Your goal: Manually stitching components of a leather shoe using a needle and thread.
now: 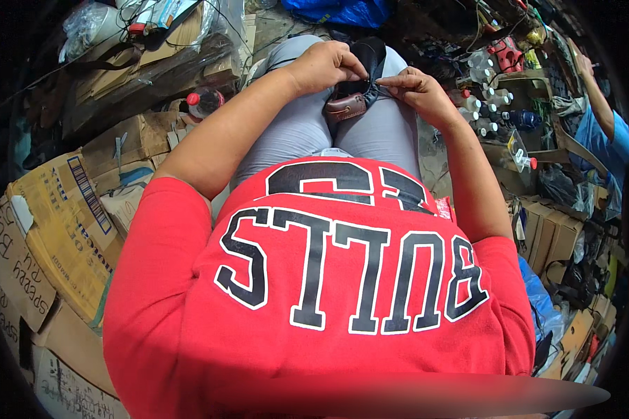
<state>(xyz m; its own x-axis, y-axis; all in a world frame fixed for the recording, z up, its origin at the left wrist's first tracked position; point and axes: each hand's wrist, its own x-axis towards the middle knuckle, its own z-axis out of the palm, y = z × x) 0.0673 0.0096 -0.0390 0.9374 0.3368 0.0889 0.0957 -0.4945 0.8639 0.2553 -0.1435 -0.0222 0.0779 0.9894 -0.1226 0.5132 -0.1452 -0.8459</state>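
A shoe with a brown stitched leather end (pixel 347 107) and a black part (pixel 369 56) rests between my thighs, on grey trousers (pixel 279 136). From the left, my left hand (pixel 328 66) reaches over it, thumb and forefinger pinched at the dark opening. My right hand (pixel 418 94) comes in from the other side, its thumb and forefinger closed together at the shoe's black edge. The fingertips of both hands are a short gap apart. Whatever they pinch is too small and dark to make out.
Cardboard boxes (pixel 63 209) are stacked at the left, near a bottle with a red cap (pixel 205 103). Several small bottles (pixel 482 105) stand at the right. Beyond them, another person's arm (pixel 597 91) and blue sleeve show. Blue plastic (pixel 339 10) lies ahead.
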